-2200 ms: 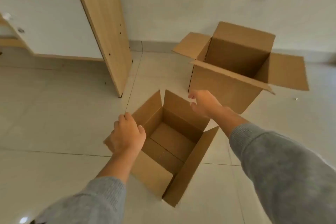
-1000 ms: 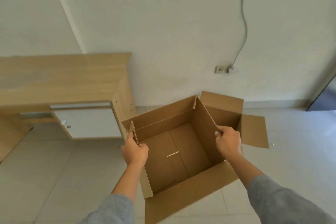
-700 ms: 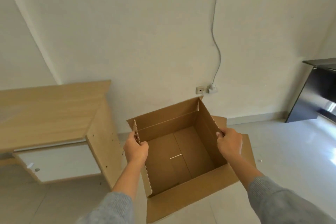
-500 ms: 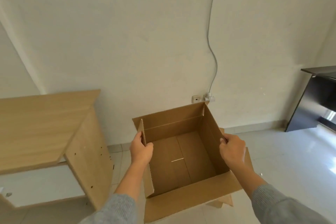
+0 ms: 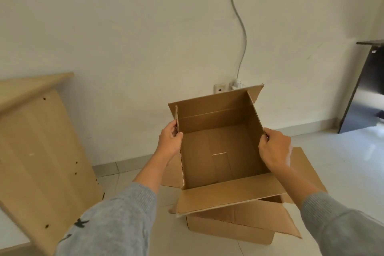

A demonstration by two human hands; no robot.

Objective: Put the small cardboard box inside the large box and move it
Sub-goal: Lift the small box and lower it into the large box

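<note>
I hold the small cardboard box (image 5: 220, 151) in the air, open side tilted toward me and empty inside. My left hand (image 5: 169, 141) grips its left wall. My right hand (image 5: 274, 149) grips its right wall. Directly beneath it on the floor stands the large cardboard box (image 5: 232, 226) with its flaps spread out; the small box hides most of its opening.
A light wooden desk (image 5: 39, 141) stands at the left, its side panel close to my left arm. A white wall with a socket and cable (image 5: 239, 58) is behind the boxes. A black cabinet (image 5: 365, 89) is at the far right. Pale tiled floor (image 5: 342, 162) lies around the boxes.
Both hands took hold of the small box and lifted it off the floor. It now hangs over the large box, which has come into view below it.
</note>
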